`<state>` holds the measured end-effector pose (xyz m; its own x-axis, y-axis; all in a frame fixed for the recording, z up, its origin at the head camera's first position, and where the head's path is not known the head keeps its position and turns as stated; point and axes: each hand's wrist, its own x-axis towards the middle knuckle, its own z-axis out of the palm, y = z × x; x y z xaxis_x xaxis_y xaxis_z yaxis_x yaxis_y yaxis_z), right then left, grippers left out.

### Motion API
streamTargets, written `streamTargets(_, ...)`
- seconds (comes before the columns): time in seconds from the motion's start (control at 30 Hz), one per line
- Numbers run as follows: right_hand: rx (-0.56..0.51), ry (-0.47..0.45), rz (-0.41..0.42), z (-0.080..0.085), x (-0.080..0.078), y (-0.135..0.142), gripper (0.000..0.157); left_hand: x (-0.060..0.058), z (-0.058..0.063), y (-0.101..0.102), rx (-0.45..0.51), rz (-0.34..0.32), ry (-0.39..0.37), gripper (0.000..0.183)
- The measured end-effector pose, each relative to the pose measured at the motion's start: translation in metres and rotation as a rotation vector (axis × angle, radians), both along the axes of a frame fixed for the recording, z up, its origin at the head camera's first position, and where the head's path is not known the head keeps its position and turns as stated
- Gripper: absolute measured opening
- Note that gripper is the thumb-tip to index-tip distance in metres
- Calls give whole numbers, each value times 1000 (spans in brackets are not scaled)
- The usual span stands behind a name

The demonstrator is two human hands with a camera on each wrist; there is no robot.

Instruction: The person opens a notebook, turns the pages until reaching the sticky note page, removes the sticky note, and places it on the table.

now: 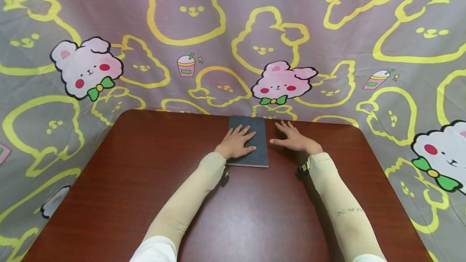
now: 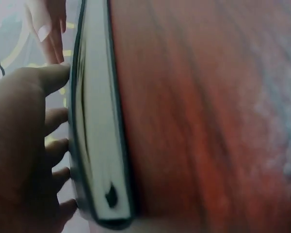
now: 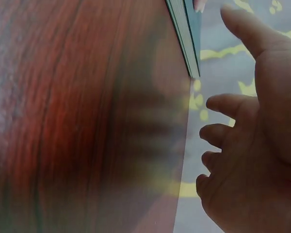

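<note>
The dark book (image 1: 260, 142) lies at the far side of the surface (image 1: 247, 209), its long axis running near to far. The left grip (image 1: 234, 144), fingers spread, rests on it and is nearer; the right grip (image 1: 294, 140), also spread, is just to its right, apart. How firmly the left presses, the dim wrist view hardly shows.

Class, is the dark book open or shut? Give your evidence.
Shut: the book lies flat under the left hand, and the left wrist view shows its pages between both covers.
</note>
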<state>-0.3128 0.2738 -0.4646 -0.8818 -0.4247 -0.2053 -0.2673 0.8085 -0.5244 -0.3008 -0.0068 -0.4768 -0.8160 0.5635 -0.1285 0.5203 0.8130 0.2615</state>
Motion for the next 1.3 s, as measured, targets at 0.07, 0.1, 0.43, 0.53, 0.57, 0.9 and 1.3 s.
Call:
streamTargets(0.07,-9,-16,10,1,1,-3,100,1,1,2,-29,14,-1,68)
streamTargets(0.1,-13,-24,17,2,2,-4,102,1,1,3,-39,17,-1,68)
streamTargets(0.43,16,-49,99,-2,1,-13,120,-1,-6,9,-51,29,-12,67)
streamTargets(0.53,25,-66,95,-4,1,-15,123,0,-6,10,-47,32,-14,67)
streamTargets(0.57,25,-70,94,-4,1,-16,124,0,-6,10,-45,34,-14,67)
streamTargets(0.9,23,-69,87,-6,2,-21,126,2,-6,11,-36,47,2,65)
streamTargets(1.3,1,-75,95,-5,2,-23,124,6,-2,12,-38,52,0,61)
